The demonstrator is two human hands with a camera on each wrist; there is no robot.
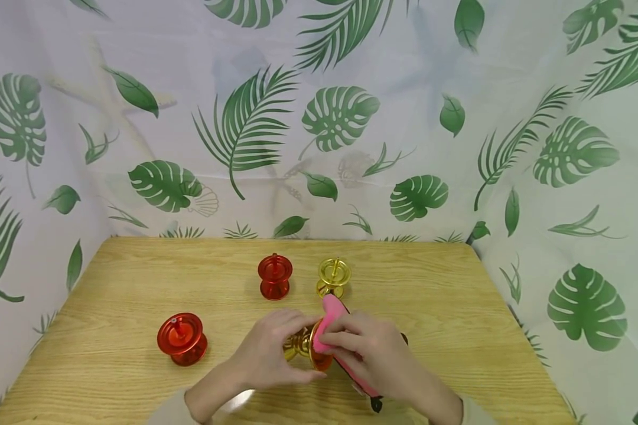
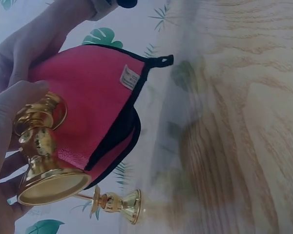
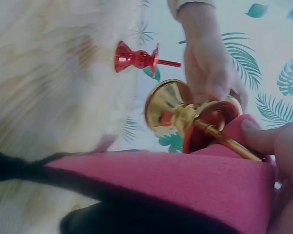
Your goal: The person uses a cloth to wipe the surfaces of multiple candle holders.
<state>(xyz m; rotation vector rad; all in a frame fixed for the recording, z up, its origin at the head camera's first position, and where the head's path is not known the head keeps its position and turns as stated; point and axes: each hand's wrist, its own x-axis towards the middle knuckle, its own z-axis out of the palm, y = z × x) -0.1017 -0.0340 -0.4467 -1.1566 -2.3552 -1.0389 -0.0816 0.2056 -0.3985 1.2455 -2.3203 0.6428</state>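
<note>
My left hand (image 1: 268, 351) grips a gold candle holder (image 1: 299, 344) tilted on its side, with its dish toward my right hand. In the left wrist view, the candle holder's (image 2: 41, 146) open base faces the camera. My right hand (image 1: 374, 348) pinches a pink cloth (image 1: 332, 306) with black edging and presses it to the dish. Seen from the right wrist, the cloth (image 3: 185, 183) lies against the dish, and the holder's thin spike (image 3: 224, 139) points at the right fingers. A white label (image 2: 129, 77) and a hanging loop show on the cloth.
Another gold candle holder (image 1: 334, 275) stands upright just beyond the hands. One red candle holder (image 1: 274, 275) is beside it, and a second red one (image 1: 182, 337) stands left of my left hand. A leaf-patterned curtain (image 1: 351, 177) surrounds the wooden table (image 1: 111, 295).
</note>
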